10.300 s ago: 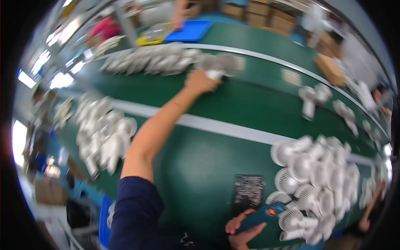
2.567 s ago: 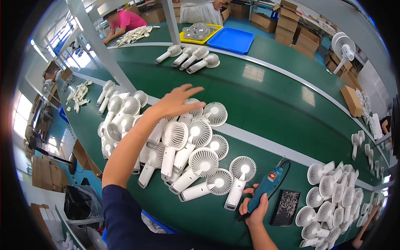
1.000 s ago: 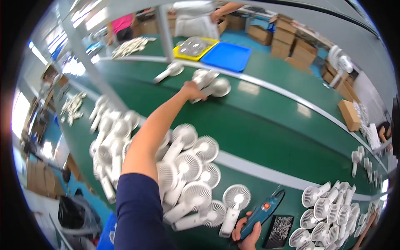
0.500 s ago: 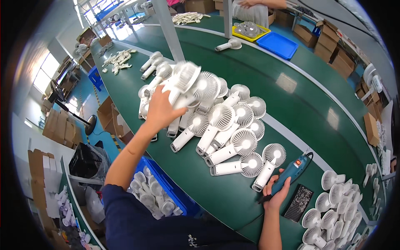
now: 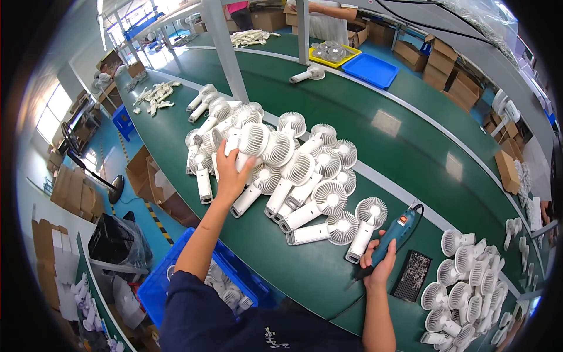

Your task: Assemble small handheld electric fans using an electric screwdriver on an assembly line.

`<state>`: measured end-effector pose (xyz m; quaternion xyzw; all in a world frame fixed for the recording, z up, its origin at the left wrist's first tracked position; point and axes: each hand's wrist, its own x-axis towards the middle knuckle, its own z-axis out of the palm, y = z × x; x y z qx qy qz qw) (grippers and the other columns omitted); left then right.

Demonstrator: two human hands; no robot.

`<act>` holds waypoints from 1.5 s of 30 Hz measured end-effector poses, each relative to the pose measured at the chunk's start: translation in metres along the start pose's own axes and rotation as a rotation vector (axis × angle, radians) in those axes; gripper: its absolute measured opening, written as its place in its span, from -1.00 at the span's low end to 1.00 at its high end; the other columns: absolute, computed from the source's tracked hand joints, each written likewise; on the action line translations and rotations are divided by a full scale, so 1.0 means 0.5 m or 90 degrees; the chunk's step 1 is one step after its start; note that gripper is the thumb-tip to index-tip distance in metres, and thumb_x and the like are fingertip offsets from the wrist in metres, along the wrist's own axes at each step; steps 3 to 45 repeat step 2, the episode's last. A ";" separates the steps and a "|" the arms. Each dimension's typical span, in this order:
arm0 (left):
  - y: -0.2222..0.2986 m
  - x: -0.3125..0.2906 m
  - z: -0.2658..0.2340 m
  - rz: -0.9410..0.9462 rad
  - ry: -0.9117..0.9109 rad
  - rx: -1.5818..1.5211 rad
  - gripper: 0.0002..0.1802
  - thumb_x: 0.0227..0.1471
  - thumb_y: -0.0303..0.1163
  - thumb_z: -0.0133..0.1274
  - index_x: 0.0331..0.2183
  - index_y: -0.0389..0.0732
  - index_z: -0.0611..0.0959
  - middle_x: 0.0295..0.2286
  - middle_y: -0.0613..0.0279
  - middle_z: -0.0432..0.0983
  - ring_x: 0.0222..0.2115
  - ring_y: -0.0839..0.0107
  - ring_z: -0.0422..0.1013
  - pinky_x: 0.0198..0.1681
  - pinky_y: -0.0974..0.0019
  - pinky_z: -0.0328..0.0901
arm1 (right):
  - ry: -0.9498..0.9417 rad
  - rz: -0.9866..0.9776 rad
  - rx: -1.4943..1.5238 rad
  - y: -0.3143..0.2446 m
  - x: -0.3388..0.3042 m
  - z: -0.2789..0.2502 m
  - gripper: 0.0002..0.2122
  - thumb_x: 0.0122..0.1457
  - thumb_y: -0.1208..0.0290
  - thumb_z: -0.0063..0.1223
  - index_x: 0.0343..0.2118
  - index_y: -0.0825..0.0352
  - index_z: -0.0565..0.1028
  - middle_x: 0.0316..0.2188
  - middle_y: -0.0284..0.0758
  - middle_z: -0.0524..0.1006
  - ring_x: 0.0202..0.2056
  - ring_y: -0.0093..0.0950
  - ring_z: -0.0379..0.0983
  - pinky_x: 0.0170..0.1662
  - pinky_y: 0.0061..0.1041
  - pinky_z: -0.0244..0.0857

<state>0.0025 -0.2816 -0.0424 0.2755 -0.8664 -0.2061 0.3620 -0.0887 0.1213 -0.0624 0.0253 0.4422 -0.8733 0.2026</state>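
My left hand (image 5: pixel 232 175) is closed round a white handheld fan (image 5: pixel 254 139) at the top of a heap of like fans (image 5: pixel 299 169). A second fan lies against the held one, and I cannot tell if my fingers touch it too. My right hand (image 5: pixel 379 267) grips a blue-green electric screwdriver (image 5: pixel 397 230), its black tip pointing down and left, its cable trailing from the far end. Just left of that hand lies a single fan (image 5: pixel 370 212), the nearest of the heap. A black tray of small screws (image 5: pixel 412 276) sits right of my right hand.
More fans (image 5: pixel 463 287) are piled at the right on the green table (image 5: pixel 275 258). A blue bin (image 5: pixel 158 293) with fans stands below the table edge at left. A grey post (image 5: pixel 226 53) rises beyond the heap. Blue (image 5: pixel 370 69) and yellow (image 5: pixel 352 51) trays lie at the back.
My left hand has lowered fans onto the heap, where they were lifted and blurred before. My right hand keeps its hold on the screwdriver. The whole view has shifted slightly.
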 end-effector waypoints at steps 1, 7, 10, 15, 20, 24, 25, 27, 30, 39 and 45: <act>0.003 -0.008 0.004 -0.030 0.029 -0.035 -0.39 0.00 -0.06 0.18 -0.08 -0.37 0.50 0.20 -0.26 -0.03 0.20 -0.14 -0.03 0.24 -0.04 -0.08 | 0.001 0.001 0.003 -0.003 0.003 0.000 -0.56 0.36 0.02 -0.35 0.00 0.34 0.29 -0.48 -0.33 0.42 -0.76 -0.63 0.17 -0.74 -0.60 0.07; 0.007 -0.008 0.011 -0.030 0.027 -0.038 -0.39 0.00 -0.06 0.18 -0.08 -0.37 0.50 0.20 -0.26 -0.03 0.20 -0.14 -0.03 0.24 -0.04 -0.08 | 0.003 -0.002 0.001 -0.006 0.004 -0.004 -0.56 0.36 0.02 -0.35 0.00 0.34 0.29 -0.48 -0.33 0.42 -0.76 -0.63 0.17 -0.74 -0.60 0.07; 0.007 -0.008 0.011 -0.030 0.027 -0.038 -0.39 0.00 -0.06 0.18 -0.08 -0.37 0.50 0.20 -0.26 -0.03 0.20 -0.14 -0.03 0.24 -0.04 -0.08 | 0.003 -0.002 0.001 -0.006 0.004 -0.004 -0.56 0.36 0.02 -0.35 0.00 0.34 0.29 -0.48 -0.33 0.42 -0.76 -0.63 0.17 -0.74 -0.60 0.07; 0.007 -0.008 0.011 -0.030 0.027 -0.038 -0.39 0.00 -0.06 0.18 -0.08 -0.37 0.50 0.20 -0.26 -0.03 0.20 -0.14 -0.03 0.24 -0.04 -0.08 | 0.003 -0.002 0.001 -0.006 0.004 -0.004 -0.56 0.36 0.02 -0.35 0.00 0.34 0.29 -0.48 -0.33 0.42 -0.76 -0.63 0.17 -0.74 -0.60 0.07; 0.007 -0.008 0.011 -0.030 0.027 -0.038 -0.39 0.00 -0.06 0.18 -0.08 -0.37 0.50 0.20 -0.26 -0.03 0.20 -0.14 -0.03 0.24 -0.04 -0.08 | 0.003 -0.002 0.001 -0.006 0.004 -0.004 -0.56 0.36 0.02 -0.35 0.00 0.34 0.29 -0.48 -0.33 0.42 -0.76 -0.63 0.17 -0.74 -0.60 0.07; 0.007 -0.008 0.011 -0.030 0.027 -0.038 -0.39 0.00 -0.06 0.18 -0.08 -0.37 0.50 0.20 -0.26 -0.03 0.20 -0.14 -0.03 0.24 -0.04 -0.08 | 0.003 -0.002 0.001 -0.006 0.004 -0.004 -0.56 0.36 0.02 -0.35 0.00 0.34 0.29 -0.48 -0.33 0.42 -0.76 -0.63 0.17 -0.74 -0.60 0.07; 0.007 -0.008 0.011 -0.030 0.027 -0.038 -0.39 0.00 -0.06 0.18 -0.08 -0.37 0.50 0.20 -0.26 -0.03 0.20 -0.14 -0.03 0.24 -0.04 -0.08 | 0.003 -0.002 0.001 -0.006 0.004 -0.004 -0.56 0.36 0.02 -0.35 0.00 0.34 0.29 -0.48 -0.33 0.42 -0.76 -0.63 0.17 -0.74 -0.60 0.07; 0.007 -0.008 0.011 -0.030 0.027 -0.038 -0.39 0.00 -0.06 0.18 -0.08 -0.37 0.50 0.20 -0.26 -0.03 0.20 -0.14 -0.03 0.24 -0.04 -0.08 | 0.003 -0.002 0.001 -0.006 0.004 -0.004 -0.56 0.36 0.02 -0.35 0.00 0.34 0.29 -0.48 -0.33 0.42 -0.76 -0.63 0.17 -0.74 -0.60 0.07; 0.007 -0.008 0.011 -0.030 0.027 -0.038 -0.39 0.00 -0.06 0.18 -0.08 -0.37 0.50 0.20 -0.26 -0.03 0.20 -0.14 -0.03 0.24 -0.04 -0.08 | 0.003 -0.002 0.001 -0.006 0.004 -0.004 -0.56 0.36 0.02 -0.35 0.00 0.34 0.29 -0.48 -0.33 0.42 -0.76 -0.63 0.17 -0.74 -0.60 0.07; 0.007 -0.008 0.011 -0.030 0.027 -0.038 -0.39 0.00 -0.06 0.18 -0.08 -0.37 0.50 0.20 -0.26 -0.03 0.20 -0.14 -0.03 0.24 -0.04 -0.08 | 0.003 -0.002 0.001 -0.006 0.004 -0.004 -0.56 0.36 0.02 -0.35 0.00 0.34 0.29 -0.48 -0.33 0.42 -0.76 -0.63 0.17 -0.74 -0.60 0.07; 0.007 -0.008 0.011 -0.030 0.027 -0.038 -0.39 0.00 -0.06 0.18 -0.08 -0.37 0.50 0.20 -0.26 -0.03 0.20 -0.14 -0.03 0.24 -0.04 -0.08 | 0.003 -0.002 0.001 -0.006 0.004 -0.004 -0.56 0.36 0.02 -0.35 0.00 0.34 0.29 -0.48 -0.33 0.42 -0.76 -0.63 0.17 -0.74 -0.60 0.07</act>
